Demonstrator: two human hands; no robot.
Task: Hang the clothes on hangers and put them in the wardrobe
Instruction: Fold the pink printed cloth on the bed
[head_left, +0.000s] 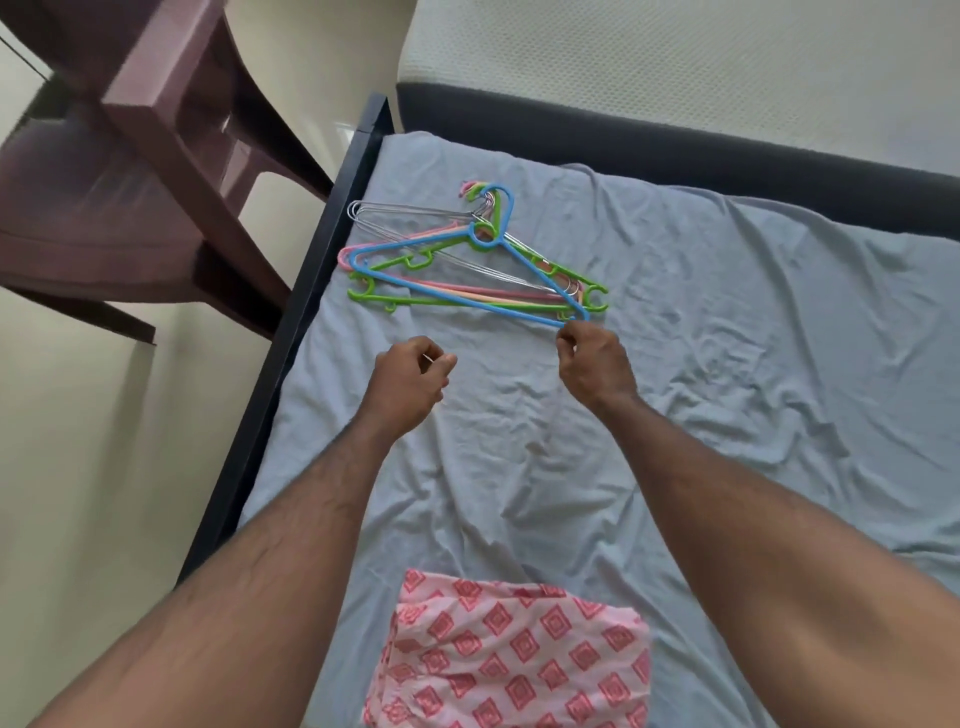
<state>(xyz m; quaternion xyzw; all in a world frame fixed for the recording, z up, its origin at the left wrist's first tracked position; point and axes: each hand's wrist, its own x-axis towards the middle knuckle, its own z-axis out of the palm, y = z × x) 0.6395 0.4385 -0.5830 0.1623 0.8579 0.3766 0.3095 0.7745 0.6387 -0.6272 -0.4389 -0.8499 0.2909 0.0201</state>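
A pile of hangers lies flat on the blue-grey bedsheet. The blue hanger is on top, over a green hanger, pink ones and wire hangers. My right hand is at the pile's near right end, its curled fingers pinching the corner of the blue hanger. My left hand hovers over the sheet just below the pile with its fingers curled; a thin pale sliver shows at the fingers, and I cannot tell what it is. A folded pink patterned garment lies on the sheet close to me.
The bed's dark frame edge runs along the left, with pale floor beyond it. A maroon plastic chair stands on that floor at the upper left. A white mattress with a dark band lies beyond the sheet.
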